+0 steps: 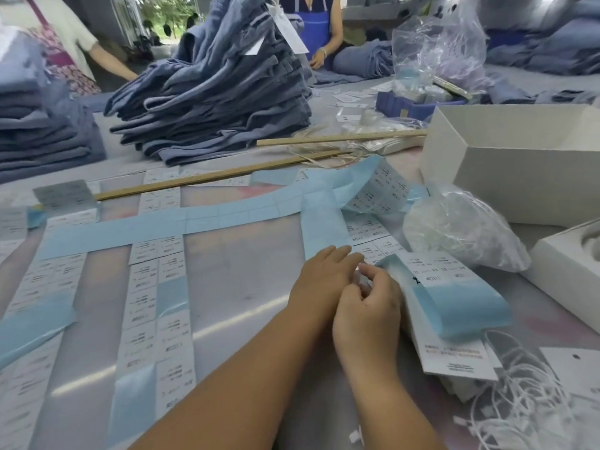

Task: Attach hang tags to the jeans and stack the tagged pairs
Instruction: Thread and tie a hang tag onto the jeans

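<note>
A tall stack of blue jeans [211,92] stands at the back of the table, with white hang tags [292,34] dangling near its top. Close to me, my left hand [324,280] lies with its fingers fairly straight on a strip of printed stickers [373,245]. My right hand [367,310] is curled beside it, thumb and fingers pinching a small white sticker [359,275] at the left fingertips. Just right of my hands lies a curled blue-backed sticker strip [454,300] over a pile of white hang tags [454,355]. Loose white strings [526,404] lie at the bottom right.
Blue backing strips [162,222] and sticker rows cover the table. Two wooden sticks [211,180] lie across the middle. A white open box [519,164] and a plastic bag of strings [461,235] sit at the right. Folded jeans [35,134] are stacked left. Other people work at the far side.
</note>
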{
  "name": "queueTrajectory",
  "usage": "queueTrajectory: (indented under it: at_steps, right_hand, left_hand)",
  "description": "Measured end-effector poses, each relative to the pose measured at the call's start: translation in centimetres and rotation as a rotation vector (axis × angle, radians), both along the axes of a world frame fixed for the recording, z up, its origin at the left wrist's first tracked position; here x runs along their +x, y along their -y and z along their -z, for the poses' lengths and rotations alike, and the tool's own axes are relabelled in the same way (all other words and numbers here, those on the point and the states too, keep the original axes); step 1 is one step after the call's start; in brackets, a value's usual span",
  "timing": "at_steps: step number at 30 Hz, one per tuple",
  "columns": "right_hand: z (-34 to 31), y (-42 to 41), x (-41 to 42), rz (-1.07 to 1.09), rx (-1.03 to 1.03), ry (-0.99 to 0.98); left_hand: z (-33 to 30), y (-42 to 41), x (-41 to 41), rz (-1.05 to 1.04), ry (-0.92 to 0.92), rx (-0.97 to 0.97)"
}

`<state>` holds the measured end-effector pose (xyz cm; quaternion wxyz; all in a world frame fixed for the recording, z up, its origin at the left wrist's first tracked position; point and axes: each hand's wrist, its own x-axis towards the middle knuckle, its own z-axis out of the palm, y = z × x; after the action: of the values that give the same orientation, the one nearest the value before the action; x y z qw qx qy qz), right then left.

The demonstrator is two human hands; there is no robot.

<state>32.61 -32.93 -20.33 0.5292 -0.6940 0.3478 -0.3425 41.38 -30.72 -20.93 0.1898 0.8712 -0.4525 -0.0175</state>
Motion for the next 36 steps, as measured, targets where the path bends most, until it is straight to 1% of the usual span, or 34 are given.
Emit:
queueTrajectory:
  at_steps: [2,4,6,9,14,19,26,33,36]
  right_hand:
    - [0.1,-0.2,0.1,-0.022,-0.001,-0.007]
    - [0.2,-0.4,0.1,-0.048,0.012,-0.031]
    - [0.2,-0.5,0.2,-0.073,0.018,-0.059]
    - [0.3,-0.6,0.2,-0.112,0.029,-0.096]
    - [0.0,-0.3,0.1,-0.137,0.057,-0.146]
    - [0.0,-0.3,0.3,-0.118,0.069,-0.151]
    - [0.2,0.1,0.2,-0.118,0.102,-0.130]
    - [0.5,0.2,0.3,-0.098,0.128,-0.109]
    - [0.6,0.4,0.2,-0.093,0.151,-0.084]
  left_hand:
    - [0.4,0.1,-0.1,-0.013,0.040,0.002]
    - [0.8,-0.3,-0.2,-0.118,0.069,-0.015]
    - [0.9,-0.8,-0.2,-0.215,0.036,-0.033]
    - [0.4,-1.4,0.1,-0.298,-0.031,-0.043]
    - [-0.1,-1.8,-0.1,-0.307,0.067,0.030]
    - [0.1,-2.3,0.0,-0.323,0.008,-0.061]
    - [-0.1,-1.6,-0.3,-0.369,0.100,0.021]
    - [-0.3,-1.5,-0.6,-0.450,0.080,0.040]
    - [-0.4,-1.0,-0.9,-0.445,0.136,0.052]
